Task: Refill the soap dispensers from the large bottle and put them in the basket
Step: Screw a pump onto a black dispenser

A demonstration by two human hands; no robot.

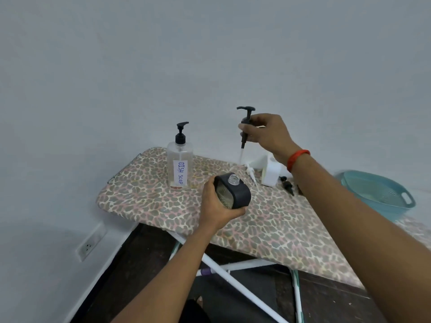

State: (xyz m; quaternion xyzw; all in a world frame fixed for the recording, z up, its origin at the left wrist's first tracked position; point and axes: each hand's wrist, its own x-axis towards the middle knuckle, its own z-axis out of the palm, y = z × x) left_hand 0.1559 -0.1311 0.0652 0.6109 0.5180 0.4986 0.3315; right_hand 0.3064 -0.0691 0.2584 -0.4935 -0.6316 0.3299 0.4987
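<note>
My left hand (215, 206) grips a dark, squat soap dispenser (234, 193), tilted above the board with its clear threaded neck open. My right hand (268, 136) pinches that dispenser's black pump head (245, 122), lifted high with its clear tube hanging down. A tall clear bottle (180, 167) labelled "DISH SOAP", with a black pump on top, stands upright on the leopard-print ironing board (268, 224). A white bottle (270, 172) lies behind my right wrist, partly hidden. The teal basket (382, 194) sits at the board's far right.
A white pump piece (251, 174) and a small black pump part (287, 184) lie on the board near the white bottle. The wall runs close behind the board. White board legs (233, 276) and a wall socket (89, 245) are below.
</note>
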